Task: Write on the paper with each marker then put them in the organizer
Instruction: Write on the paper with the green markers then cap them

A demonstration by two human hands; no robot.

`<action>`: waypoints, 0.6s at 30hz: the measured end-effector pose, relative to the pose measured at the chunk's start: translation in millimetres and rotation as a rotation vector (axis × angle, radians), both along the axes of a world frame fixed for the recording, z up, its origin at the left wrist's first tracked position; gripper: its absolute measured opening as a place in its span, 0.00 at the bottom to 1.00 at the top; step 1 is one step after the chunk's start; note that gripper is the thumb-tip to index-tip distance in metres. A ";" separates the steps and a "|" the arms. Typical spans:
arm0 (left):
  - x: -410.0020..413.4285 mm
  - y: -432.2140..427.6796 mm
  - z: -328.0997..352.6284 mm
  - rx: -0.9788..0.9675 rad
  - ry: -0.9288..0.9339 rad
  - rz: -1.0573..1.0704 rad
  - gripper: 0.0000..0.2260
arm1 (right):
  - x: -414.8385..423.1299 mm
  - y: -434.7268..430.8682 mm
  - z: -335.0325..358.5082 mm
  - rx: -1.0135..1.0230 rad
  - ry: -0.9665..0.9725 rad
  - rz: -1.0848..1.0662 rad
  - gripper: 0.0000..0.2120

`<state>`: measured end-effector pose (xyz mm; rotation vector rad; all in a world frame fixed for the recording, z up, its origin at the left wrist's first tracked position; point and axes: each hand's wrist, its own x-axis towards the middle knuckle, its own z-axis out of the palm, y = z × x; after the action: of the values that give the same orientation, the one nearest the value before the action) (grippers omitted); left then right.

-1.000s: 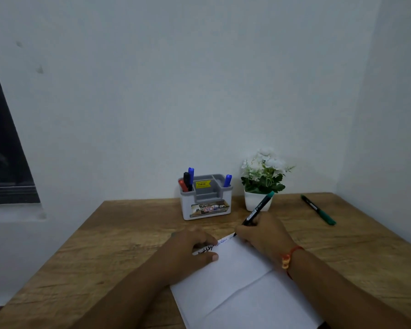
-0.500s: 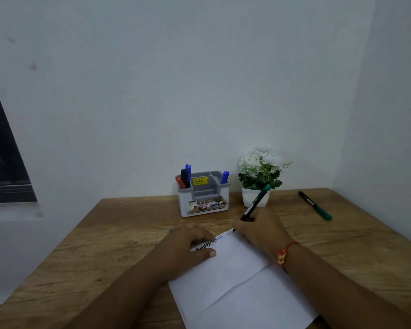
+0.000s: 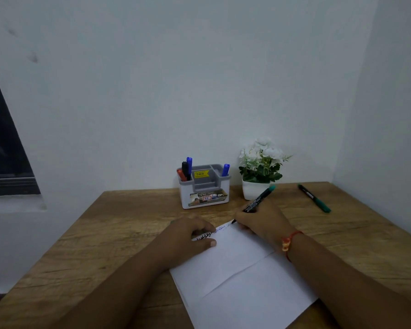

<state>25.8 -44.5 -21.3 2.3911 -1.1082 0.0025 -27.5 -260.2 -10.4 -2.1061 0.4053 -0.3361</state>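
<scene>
- The nib of the held marker (image 3: 259,200) sits at the far edge of the paper (image 3: 235,281). A stroke carried a little further away would likely run off the sheet and mark the desk (image 3: 104,233).
- The left hand (image 3: 190,236) lies on the far-left corner of the paper with loosely bent fingers, pressing the sheet down and gripping nothing. Its fingers lie right beside the black line of writing and partly over it, so wet ink could smear if the hand slides.
- If that hand lifts or eases its pressure, the pull of the nib may drag or turn the sheet.
- The right hand (image 3: 259,222) is curled round the held marker low on its barrel. The green end tilts up and away to the right, towards the plant pot (image 3: 254,191). I cannot tell how much room lies between them.
- The organizer (image 3: 185,197) stands beyond both hands, far and slightly left of the right hand, against the wall. It already holds red, black and two blue markers.
- The loose marker (image 3: 315,198) lies flat on the desk, well apart, to the far right of the right hand, and nothing touches it.
</scene>
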 end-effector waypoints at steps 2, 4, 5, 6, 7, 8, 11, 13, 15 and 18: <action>-0.3 0.0 0.0 -0.002 0.000 -0.001 0.16 | 0.4 0.5 -1.2 -0.030 0.001 -0.004 0.08; -1.0 0.2 0.2 -0.010 -0.006 -0.004 0.16 | 1.0 -0.3 -3.2 -0.038 -0.007 -0.011 0.08; -1.0 0.4 0.1 -0.012 -0.010 -0.004 0.16 | 1.4 -0.6 -3.9 -0.037 -0.008 -0.011 0.08; -1.2 0.4 0.2 -0.013 -0.012 -0.005 0.16 | 1.5 -1.0 -4.3 -0.034 -0.009 -0.010 0.08; -1.3 0.2 0.1 -0.015 -0.014 -0.007 0.15 | 1.6 -1.1 -4.5 -0.030 -0.011 -0.011 0.08; -1.0 0.2 -0.1 -0.016 -0.013 -0.008 0.15 | 1.8 -1.2 -4.6 -0.027 -0.014 -0.013 0.08; 0.6 0.3 -1.2 -0.008 -0.007 -0.006 0.16 | 2.0 -0.3 -4.3 -0.038 -0.019 -0.019 0.08; 1.2 0.4 -1.7 -0.002 -0.001 -0.005 0.16 | 1.4 0.0 -3.9 -0.039 -0.023 -0.027 0.08; 0.9 0.3 -1.4 -0.004 0.003 -0.002 0.16 | 1.5 -0.2 -3.7 -0.042 -0.026 -0.030 0.08; 0.8 0.4 -1.2 -0.009 0.001 -0.003 0.16 | 1.8 0.0 -3.7 -0.044 -0.013 -0.042 0.09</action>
<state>26.5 -44.1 -22.5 2.3813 -1.1092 0.0052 -25.8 -260.2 -14.2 -2.1396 0.4383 -0.3862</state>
